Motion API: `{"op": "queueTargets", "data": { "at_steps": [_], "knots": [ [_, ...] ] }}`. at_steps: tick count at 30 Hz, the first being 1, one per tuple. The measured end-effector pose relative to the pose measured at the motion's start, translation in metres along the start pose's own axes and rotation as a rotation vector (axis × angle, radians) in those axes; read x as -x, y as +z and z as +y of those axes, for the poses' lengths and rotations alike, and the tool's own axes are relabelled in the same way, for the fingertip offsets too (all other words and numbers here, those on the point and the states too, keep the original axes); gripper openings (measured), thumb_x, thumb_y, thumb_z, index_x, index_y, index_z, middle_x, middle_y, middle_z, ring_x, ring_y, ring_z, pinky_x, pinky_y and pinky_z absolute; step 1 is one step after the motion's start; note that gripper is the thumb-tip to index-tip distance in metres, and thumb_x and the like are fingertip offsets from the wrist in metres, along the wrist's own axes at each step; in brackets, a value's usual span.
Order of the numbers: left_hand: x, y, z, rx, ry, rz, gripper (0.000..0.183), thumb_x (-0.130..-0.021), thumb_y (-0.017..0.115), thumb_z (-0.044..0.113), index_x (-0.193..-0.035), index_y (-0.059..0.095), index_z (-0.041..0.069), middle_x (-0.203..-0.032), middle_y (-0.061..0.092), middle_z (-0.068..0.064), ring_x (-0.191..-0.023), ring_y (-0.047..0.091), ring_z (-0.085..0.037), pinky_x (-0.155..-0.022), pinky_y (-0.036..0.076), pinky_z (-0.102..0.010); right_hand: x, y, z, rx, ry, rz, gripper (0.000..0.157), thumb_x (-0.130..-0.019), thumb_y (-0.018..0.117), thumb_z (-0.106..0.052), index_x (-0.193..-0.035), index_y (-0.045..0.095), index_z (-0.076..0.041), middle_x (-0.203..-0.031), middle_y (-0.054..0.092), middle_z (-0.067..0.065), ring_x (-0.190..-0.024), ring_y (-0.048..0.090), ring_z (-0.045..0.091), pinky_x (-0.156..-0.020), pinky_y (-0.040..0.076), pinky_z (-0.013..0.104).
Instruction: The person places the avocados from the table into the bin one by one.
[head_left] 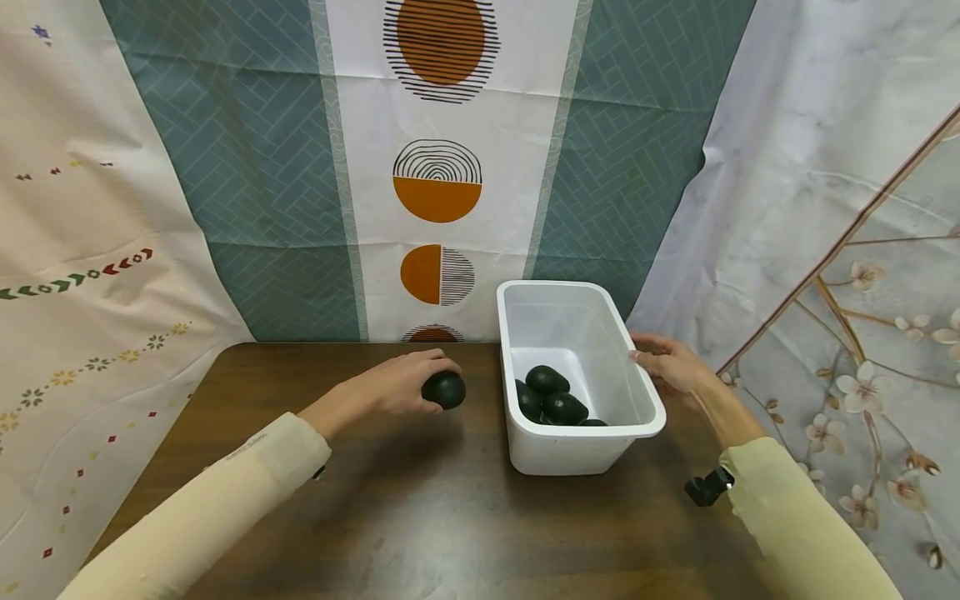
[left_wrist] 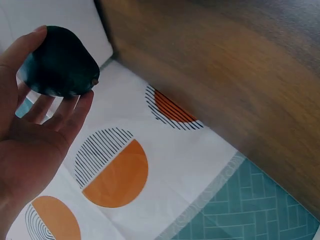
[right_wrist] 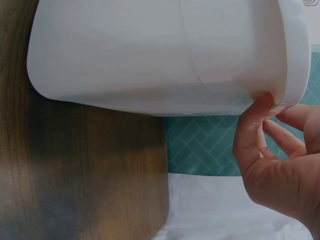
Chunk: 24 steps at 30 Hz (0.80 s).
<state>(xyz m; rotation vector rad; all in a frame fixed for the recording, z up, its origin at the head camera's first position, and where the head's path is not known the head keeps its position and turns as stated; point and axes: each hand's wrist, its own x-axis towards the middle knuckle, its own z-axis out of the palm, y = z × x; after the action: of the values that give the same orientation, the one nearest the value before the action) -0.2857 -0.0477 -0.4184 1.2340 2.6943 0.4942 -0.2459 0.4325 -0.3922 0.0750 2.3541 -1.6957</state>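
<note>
My left hand [head_left: 411, 382] grips a dark green avocado [head_left: 444, 390] above the table, left of a white plastic bin [head_left: 577, 454]. In the left wrist view the thumb and fingers wrap around the avocado [left_wrist: 61, 62], its stem end facing out. Several more avocados [head_left: 564, 409] lie in the near left part of the bin. At the bin's right side, my right hand [head_left: 670, 364] holds the rim. The right wrist view has the thumb and fingers of this hand [right_wrist: 280, 165] pinching the edge of the bin [right_wrist: 125, 60].
A brown wooden table [head_left: 420, 517] lies under the bin and both arms. Behind its far edge hangs a patterned cloth [head_left: 450, 283], with more printed cloths at the left [head_left: 112, 250] and right [head_left: 795, 275]. A small black device [head_left: 708, 487] sits at the right wrist.
</note>
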Motion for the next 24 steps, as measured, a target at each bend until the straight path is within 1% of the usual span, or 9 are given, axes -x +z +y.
{"op": "queueTargets", "data": {
  "at_steps": [9, 16, 20, 24],
  "knots": [
    [-0.006, -0.005, 0.014, 0.002, 0.017, 0.002, 0.062, -0.088, 0.089, 0.026, -0.143, 0.062, 0.023, -0.129, 0.060, 0.000, -0.116, 0.061, -0.024, -0.100, 0.054, -0.047, -0.001, 0.000, 0.002, 0.001, 0.009, 0.009, 0.065, -0.110, 0.059, -0.023, -0.165, 0.031, -0.003, -0.153, 0.049, 0.025, -0.112, 0.068, 0.017, -0.090, 0.059, 0.042],
    [-0.009, -0.006, 0.020, 0.003, 0.031, 0.009, 0.061, -0.088, 0.088, 0.028, -0.143, 0.062, 0.024, -0.130, 0.060, 0.001, -0.116, 0.061, -0.022, -0.100, 0.054, -0.045, -0.001, 0.000, 0.003, 0.014, 0.022, 0.016, 0.064, -0.111, 0.059, -0.025, -0.165, 0.032, -0.005, -0.154, 0.048, 0.027, -0.111, 0.068, 0.017, -0.089, 0.060, 0.042],
    [-0.011, -0.007, 0.023, 0.004, 0.050, 0.015, 0.061, -0.088, 0.088, 0.027, -0.143, 0.062, 0.023, -0.130, 0.059, 0.002, -0.115, 0.061, -0.022, -0.100, 0.053, -0.044, 0.000, 0.001, 0.002, 0.015, 0.029, 0.026, 0.064, -0.110, 0.059, -0.024, -0.165, 0.032, -0.006, -0.152, 0.051, 0.027, -0.110, 0.069, 0.018, -0.088, 0.060, 0.043],
    [-0.013, -0.008, 0.026, 0.005, 0.051, 0.011, 0.062, -0.088, 0.088, 0.027, -0.144, 0.062, 0.023, -0.131, 0.059, 0.002, -0.116, 0.061, -0.021, -0.101, 0.053, -0.043, 0.000, 0.001, 0.002, 0.009, 0.026, 0.026, 0.063, -0.110, 0.059, -0.023, -0.165, 0.033, -0.005, -0.149, 0.054, 0.026, -0.110, 0.070, 0.018, -0.088, 0.060, 0.042]
  ]
}}
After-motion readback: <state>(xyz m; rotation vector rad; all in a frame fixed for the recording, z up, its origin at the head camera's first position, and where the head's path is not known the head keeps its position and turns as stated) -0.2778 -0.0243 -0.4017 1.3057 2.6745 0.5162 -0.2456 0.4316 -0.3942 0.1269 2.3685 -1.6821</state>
